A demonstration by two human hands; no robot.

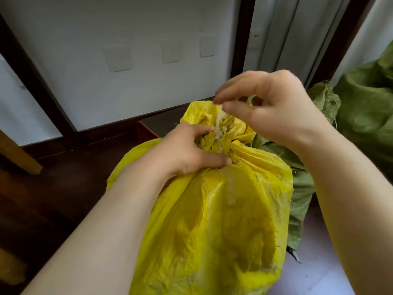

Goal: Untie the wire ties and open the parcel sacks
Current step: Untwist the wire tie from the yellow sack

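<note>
Both hands up at the neck of the yellow sack [212, 220], tie's knotted, mouth closed.

Right hand [274, 109] is on top, thumb and forefinger pinching the loose end of the white tie [219, 130], other fingers loosely curled. Left hand [187, 150] grips the bunched neck just under the knot, thumb lying across the fabric. The tie wraps round that gathered neck. The sack itself stands upright in the middle, full and crinkly. Green woven sacks [365, 107] are piled just behind it on the right, the nearest one looks like it's touching. Dark wooden floor [63, 188] on the left, white wall panels [127, 50] in dark frames behind.
</note>
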